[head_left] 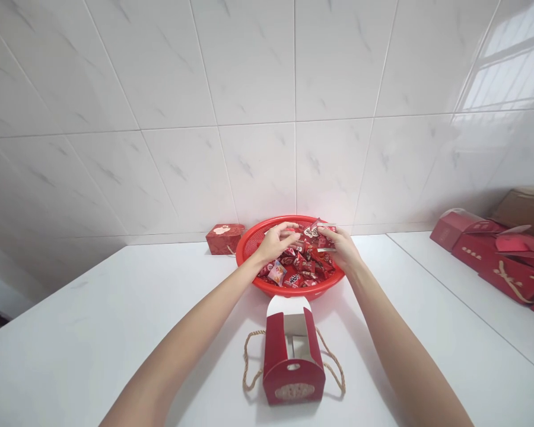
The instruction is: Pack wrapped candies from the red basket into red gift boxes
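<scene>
Bright, cool light glares at upper right, where a barred window reflects in the tiled wall [258, 71]. Soft shadows fall on the white table [115, 308]. Wide-angle stretching bends the edges, and fine print looks slightly soft.

White wall tiles [258, 65] veined grey; the basket [289, 291] plain bright red.

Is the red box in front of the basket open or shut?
Open: the box gapes along its top, showing its pale inside, with a white flap out toward the basket.

Slim bare forearms [204, 313] and hands [345, 248]
</scene>
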A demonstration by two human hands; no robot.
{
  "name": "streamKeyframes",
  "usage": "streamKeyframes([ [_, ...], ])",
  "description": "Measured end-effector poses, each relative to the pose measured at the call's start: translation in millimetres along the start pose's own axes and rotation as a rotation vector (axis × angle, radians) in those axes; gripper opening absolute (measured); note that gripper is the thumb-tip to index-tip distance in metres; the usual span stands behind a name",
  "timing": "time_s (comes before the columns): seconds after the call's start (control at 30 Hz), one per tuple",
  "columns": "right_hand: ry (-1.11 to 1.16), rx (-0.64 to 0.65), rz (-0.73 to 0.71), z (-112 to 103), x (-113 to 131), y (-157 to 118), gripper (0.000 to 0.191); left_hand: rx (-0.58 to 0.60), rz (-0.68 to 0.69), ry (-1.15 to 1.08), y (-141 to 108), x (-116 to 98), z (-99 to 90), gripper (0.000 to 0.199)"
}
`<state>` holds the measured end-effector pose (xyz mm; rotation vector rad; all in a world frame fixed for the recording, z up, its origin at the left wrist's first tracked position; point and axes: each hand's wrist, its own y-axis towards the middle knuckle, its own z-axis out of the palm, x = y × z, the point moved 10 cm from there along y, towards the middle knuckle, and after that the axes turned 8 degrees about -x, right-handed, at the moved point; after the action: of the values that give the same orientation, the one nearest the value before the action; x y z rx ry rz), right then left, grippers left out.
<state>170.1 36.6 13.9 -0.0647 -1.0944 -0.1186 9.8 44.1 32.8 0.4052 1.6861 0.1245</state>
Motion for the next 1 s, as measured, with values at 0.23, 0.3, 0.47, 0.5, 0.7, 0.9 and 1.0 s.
streamKeyframes([
  [0.23,0.102,-0.115,-0.058,-15,2,11,0.025,0.144,-0.116,0.096,-5,16,23.7,0.04],
  [0.3,0.12,-0.132,-0.053,-17,1,12,0.024,0.298,-0.064,0.207,-10,15,40.3,0.031],
  [0.47,0.075,-0.104,-0.054,-12,2,9,0.021,0.539,0.027,0.371,-21,14,71.4,0.03],
  [0.5,0.068,-0.104,-0.06,-12,3,8,0.02,0.534,0.036,0.405,-19,15,73.0,0.026],
  [0.7,0.137,-0.152,-0.063,-16,5,8,0.019,0.477,0.05,0.604,-3,22,78.5,0.007],
  [0.9,0.202,-0.229,-0.069,-22,9,7,0.019,0.297,0.167,0.968,16,2,91.5,0.01],
  [1.0,0.227,-0.263,-0.065,-26,9,7,0.018,0.378,0.078,1.003,18,12,99.3,0.015],
])
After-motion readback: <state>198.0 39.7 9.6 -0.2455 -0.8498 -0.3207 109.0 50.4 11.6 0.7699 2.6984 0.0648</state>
